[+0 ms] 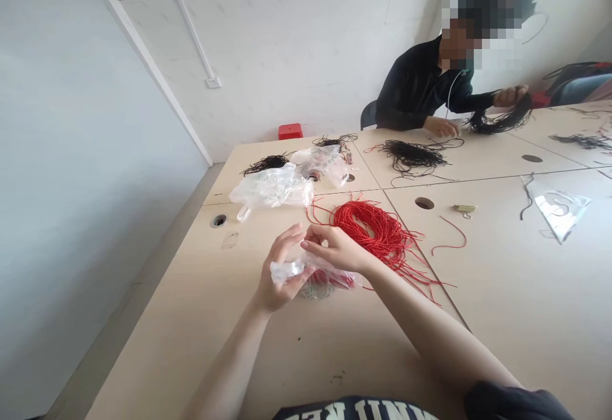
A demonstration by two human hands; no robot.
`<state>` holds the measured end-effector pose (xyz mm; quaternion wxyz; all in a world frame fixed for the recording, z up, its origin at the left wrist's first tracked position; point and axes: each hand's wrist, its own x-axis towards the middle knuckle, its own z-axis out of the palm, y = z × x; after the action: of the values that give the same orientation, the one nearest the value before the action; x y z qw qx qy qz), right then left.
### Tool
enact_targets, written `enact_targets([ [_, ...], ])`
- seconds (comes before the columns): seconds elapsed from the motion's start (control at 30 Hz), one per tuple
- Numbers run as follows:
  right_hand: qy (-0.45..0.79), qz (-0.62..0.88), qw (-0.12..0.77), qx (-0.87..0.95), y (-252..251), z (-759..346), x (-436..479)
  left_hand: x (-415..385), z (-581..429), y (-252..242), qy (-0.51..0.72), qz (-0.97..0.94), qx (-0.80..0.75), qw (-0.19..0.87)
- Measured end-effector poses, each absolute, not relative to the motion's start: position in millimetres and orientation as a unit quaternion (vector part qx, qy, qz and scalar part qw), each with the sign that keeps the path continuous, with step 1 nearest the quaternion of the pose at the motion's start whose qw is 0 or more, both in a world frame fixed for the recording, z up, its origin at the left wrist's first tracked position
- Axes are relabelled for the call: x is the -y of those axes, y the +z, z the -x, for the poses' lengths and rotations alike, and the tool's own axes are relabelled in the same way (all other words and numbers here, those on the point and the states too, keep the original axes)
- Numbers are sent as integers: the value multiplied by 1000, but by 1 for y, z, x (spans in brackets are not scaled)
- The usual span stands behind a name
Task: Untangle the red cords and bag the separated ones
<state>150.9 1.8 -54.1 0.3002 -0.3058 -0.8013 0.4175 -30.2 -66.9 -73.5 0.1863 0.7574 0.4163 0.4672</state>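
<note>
Left hand (pixel 282 273) and right hand (pixel 337 248) are pinching a crumpled clear plastic bag (pixel 332 273) just above the counter (pixel 191 324), a red cord bundle (pixel 368 225) right beside them. Light, slippery film: the gathered edge looks the surest hold!

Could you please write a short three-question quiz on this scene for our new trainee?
1. True or false: the left hand and the right hand are both on a clear plastic bag.
2. Multiple choice: what colour is the large cord bundle beside the right hand? A) black B) red C) white
3. Short answer: what does the seated co-worker hold in one raised hand?

Key: 1) True. 2) B. 3) A bundle of black cord.
</note>
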Motion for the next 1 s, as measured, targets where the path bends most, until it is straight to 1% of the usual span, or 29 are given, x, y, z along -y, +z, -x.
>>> enact_targets([
  [0.13, 424, 314, 281, 802, -54, -157, -5, 71, 46, -75, 414, -785, -455, 76],
  [0.27, 420, 353, 230, 804, -55, -156, -6, 77, 48, -80, 399, -816, -412, -68],
  [0.37, 404, 339, 228, 819, -57, -151, -4, 80, 41, -81, 398, -832, -371, -108],
  [0.47, 448, 298, 266, 800, -57, -147, -1, 81, 37, -80, 388, -840, -366, -103],
  [0.57, 470, 304, 339, 756, -55, -147, -2, 82, 39, -83, 399, -837, -368, -66],
  [0.67, 432, 354, 413, 720, -55, -149, -5, 85, 41, -87, 434, -817, -379, -11],
  [0.77, 395, 389, 459, 694, -59, -149, -9, 92, 37, -87, 458, -806, -374, 5],
  [0.83, 388, 390, 471, 689, -63, -146, -10, 98, 33, -85, 465, -805, -367, -4],
  [0.9, 386, 377, 472, 697, -66, -142, -11, 103, 31, -82, 446, -821, -357, 0],
  [0.93, 384, 366, 470, 705, -67, -141, -12, 104, 32, -82, 431, -833, -346, 17],
  [1.0, 377, 335, 466, 727, -69, -140, -13, 103, 35, -86, 438, -827, -340, 97],
])
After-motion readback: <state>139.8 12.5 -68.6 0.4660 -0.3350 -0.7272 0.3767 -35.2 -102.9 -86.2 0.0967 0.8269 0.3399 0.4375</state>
